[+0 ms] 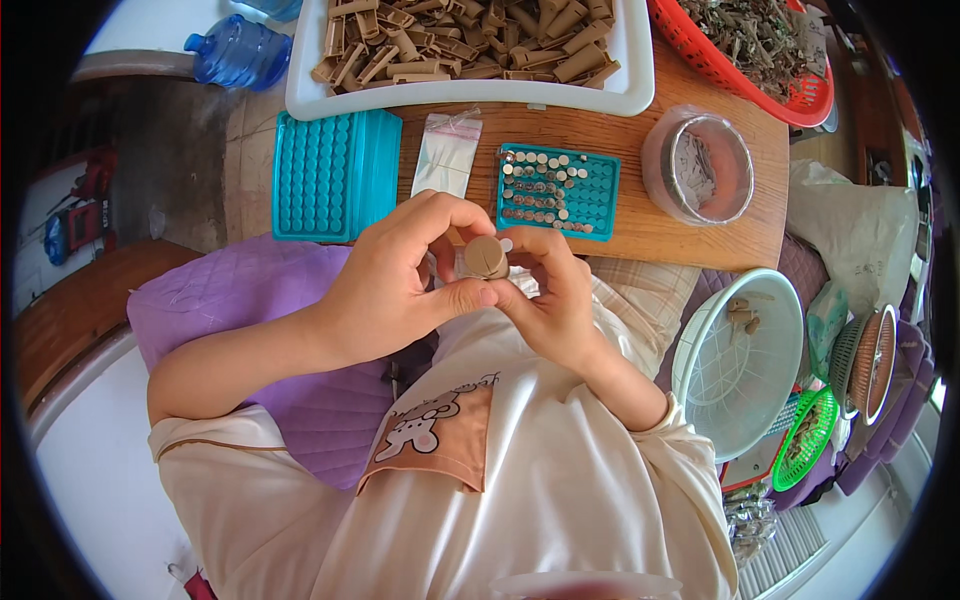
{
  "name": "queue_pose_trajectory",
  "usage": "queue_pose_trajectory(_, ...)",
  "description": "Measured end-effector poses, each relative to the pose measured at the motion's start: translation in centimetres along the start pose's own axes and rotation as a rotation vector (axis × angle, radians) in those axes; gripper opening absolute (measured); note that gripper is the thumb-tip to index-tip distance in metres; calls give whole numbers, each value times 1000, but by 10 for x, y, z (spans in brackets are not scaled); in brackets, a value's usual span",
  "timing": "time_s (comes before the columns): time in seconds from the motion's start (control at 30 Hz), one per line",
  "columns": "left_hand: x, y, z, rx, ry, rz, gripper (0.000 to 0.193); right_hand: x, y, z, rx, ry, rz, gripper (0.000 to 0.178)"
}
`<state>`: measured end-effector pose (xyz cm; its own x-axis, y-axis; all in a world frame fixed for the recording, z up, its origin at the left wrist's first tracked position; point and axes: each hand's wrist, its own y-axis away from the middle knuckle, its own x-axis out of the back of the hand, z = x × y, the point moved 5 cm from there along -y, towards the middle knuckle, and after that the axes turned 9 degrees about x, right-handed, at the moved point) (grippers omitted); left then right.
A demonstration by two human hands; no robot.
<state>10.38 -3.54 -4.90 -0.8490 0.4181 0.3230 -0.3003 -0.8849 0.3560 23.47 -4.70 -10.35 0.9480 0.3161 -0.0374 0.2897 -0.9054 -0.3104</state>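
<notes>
Both my hands meet in front of my chest around a small tan plastic cylinder (486, 257), its round end turned up and showing a thin dark line across it. My left hand (405, 265) grips the cylinder from the left between fingers and thumb. From the other side my right hand (552, 295) closes on it too, thumb low against it. A small silvery disc (506, 245) shows by the right index finger; how it is held is hidden. Just beyond stands a teal tray (597, 190) with rows of small silvery discs in its round pockets.
A white tub (640, 85) heaped with tan plastic pieces (470, 40) stands at the back. Teal stacked trays (395, 135), a plastic bag (442, 160) and a clear round container (745, 175) share the wooden table. A red basket (818, 105) sits far right, a pale basin (790, 330) lower right.
</notes>
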Motion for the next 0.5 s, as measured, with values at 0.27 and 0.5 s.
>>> queue_pose_trajectory(0.27,-11,4,11,-432,-429,108,30,12,10,-17,-7,207,-106,29)
queue_pose_trajectory(0.5,-20,9,9,-392,-543,10,29,9,18,-25,-55,161,-115,28)
